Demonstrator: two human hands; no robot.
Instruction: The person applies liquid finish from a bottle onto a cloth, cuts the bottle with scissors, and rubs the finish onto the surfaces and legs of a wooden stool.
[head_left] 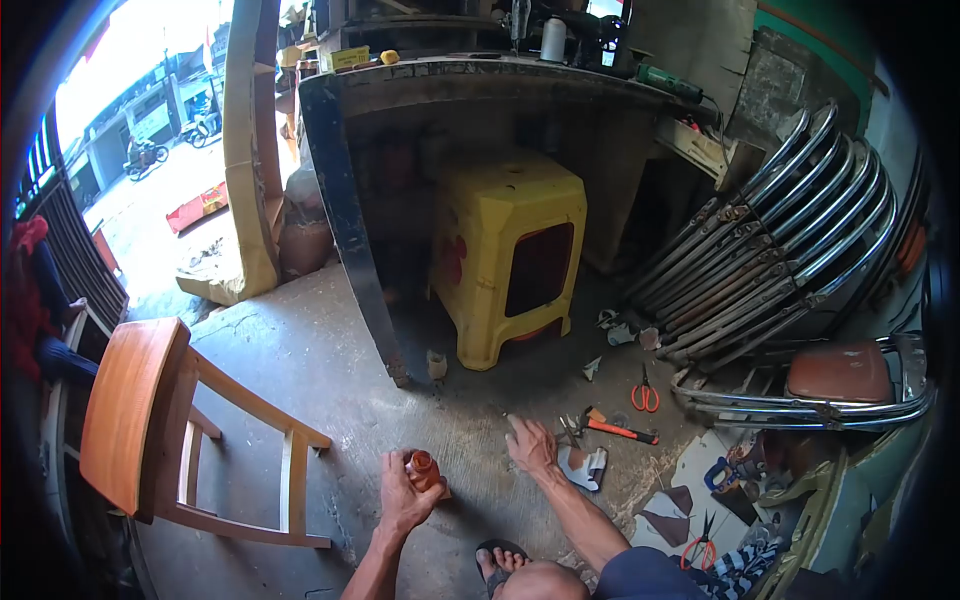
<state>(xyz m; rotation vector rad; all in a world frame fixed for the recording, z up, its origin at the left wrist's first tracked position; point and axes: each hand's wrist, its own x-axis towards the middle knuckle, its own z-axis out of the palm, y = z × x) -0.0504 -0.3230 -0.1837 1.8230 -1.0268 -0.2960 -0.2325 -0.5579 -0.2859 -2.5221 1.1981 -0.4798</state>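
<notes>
In the lower middle, my left hand (405, 498) is closed around a small reddish-brown bottle (423, 467), its round top facing up toward me. My right hand (533, 446) reaches forward low over the concrete floor, fingers stretched and apart; I make out nothing in it. Beside it on the floor lie a hammer with an orange-and-black handle (622, 431) and a crumpled pale scrap (583, 466). To my left is a wooden chair (135, 420) with an orange-brown varnished panel and paler legs, tipped over on the floor.
A yellow plastic stool (515, 210) stands under the dark workbench (350, 240). Stacked chrome chair frames (770, 240) lean at the right. Orange-handled scissors (645, 396), a second pair (699, 550) and a blue-handled saw (722, 476) lie nearby. A person in red (35, 290) is at the left edge.
</notes>
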